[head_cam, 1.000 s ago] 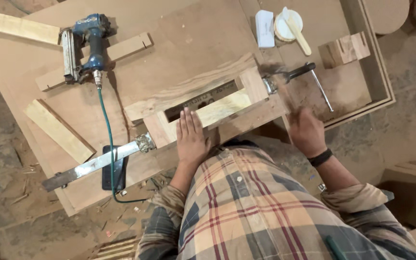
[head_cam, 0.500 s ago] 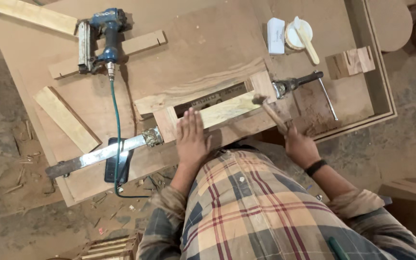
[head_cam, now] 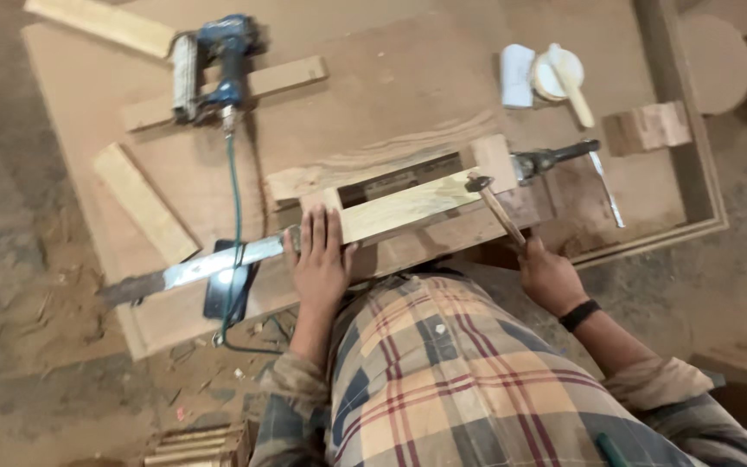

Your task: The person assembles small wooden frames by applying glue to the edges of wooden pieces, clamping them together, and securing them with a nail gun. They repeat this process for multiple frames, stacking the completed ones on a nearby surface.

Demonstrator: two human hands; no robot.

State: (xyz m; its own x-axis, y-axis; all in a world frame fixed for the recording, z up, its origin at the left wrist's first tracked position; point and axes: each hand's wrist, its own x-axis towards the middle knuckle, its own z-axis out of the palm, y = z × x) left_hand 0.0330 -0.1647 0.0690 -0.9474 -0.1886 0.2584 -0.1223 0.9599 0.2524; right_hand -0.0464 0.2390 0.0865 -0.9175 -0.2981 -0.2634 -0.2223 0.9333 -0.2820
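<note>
On a sawdust-strewn workshop floor, a brown board desk (head_cam: 391, 78) carries a wooden frame (head_cam: 408, 203) clamped near its front edge by a long bar clamp (head_cam: 218, 264), apparently to keep the joints tight. The left hand (head_cam: 320, 259) presses flat on the frame, steadying it; the right hand (head_cam: 551, 277) has its grip closed around a hammer (head_cam: 496, 207), head at the frame's right end. A blue nail gun (head_cam: 218, 65) lies toward the back-left corner; a white cup (head_cam: 559, 73) holds a stick.
</note>
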